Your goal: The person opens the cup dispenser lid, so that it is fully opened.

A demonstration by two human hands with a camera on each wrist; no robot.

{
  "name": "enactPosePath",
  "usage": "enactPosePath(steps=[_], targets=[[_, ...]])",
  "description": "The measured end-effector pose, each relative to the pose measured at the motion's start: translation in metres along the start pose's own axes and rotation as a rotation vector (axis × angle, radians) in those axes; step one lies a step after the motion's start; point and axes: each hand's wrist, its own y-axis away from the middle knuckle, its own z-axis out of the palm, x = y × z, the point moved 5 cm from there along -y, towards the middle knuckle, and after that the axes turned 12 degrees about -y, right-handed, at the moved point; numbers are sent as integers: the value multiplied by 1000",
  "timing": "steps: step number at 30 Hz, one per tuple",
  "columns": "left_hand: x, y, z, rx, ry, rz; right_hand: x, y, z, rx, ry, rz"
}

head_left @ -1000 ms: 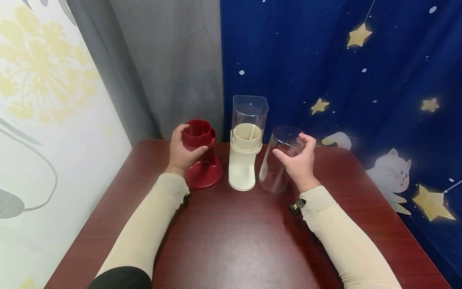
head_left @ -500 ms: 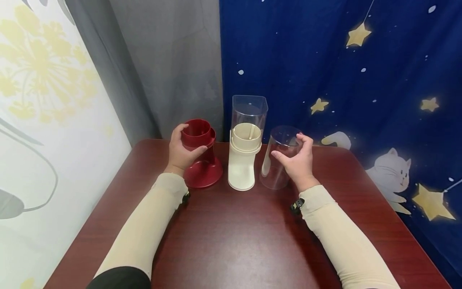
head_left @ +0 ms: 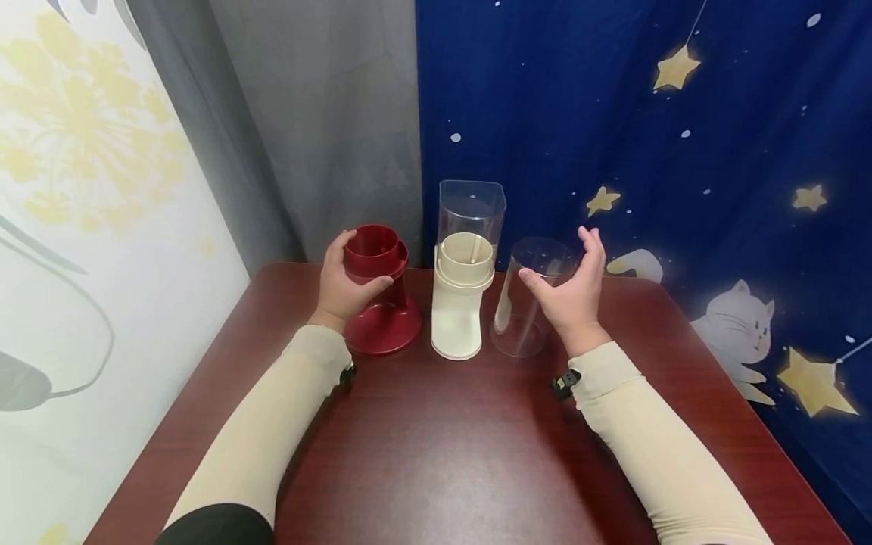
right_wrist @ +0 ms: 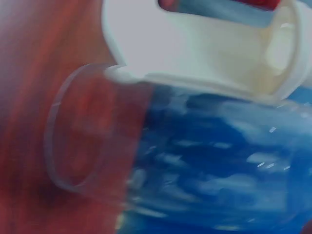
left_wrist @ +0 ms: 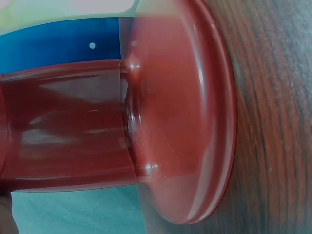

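My left hand (head_left: 339,284) grips the left side of a red plastic stand (head_left: 384,329), thumb in front and fingers at its cup-shaped top. In the left wrist view the red stand's (left_wrist: 170,112) wide foot rests on the wood. A clear plastic cylinder (head_left: 519,337) stands upright at the right. Beside its upper part my right hand (head_left: 575,299) is spread, thumb near the front of the rim and fingers raised behind. The right wrist view shows the clear cylinder (right_wrist: 214,156) blurred, its lower rim on the table.
Between the hands stands a cream plastic stand (head_left: 456,322) with a ring-shaped top and a clear container (head_left: 471,203) rising behind it. All stand near the back edge of the dark red wooden table (head_left: 436,446). Grey and blue curtains (head_left: 545,91) hang behind; a pale patterned panel (head_left: 102,250) is at left.
The clear cylinder, tilted a second ago, now stands upright. My right hand has spread its fingers and moved slightly right, off the cylinder. The left hand stays on the red stand.
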Motion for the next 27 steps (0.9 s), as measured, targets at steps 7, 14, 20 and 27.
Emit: enactPosePath(steps=[7,14,20,27], targets=[[3,-1,-9,3,-42,35,-44,-23,10,-28,-65,-106],[21,-5,-22,2,-45,76,-76,-43,19,-109,-131,-55],[61,-12,-30,57,-36,140,-92,-60,32,-188,-141,-24],[113,-9,-21,120,6,306,-98,-71,57,-293,-86,22]])
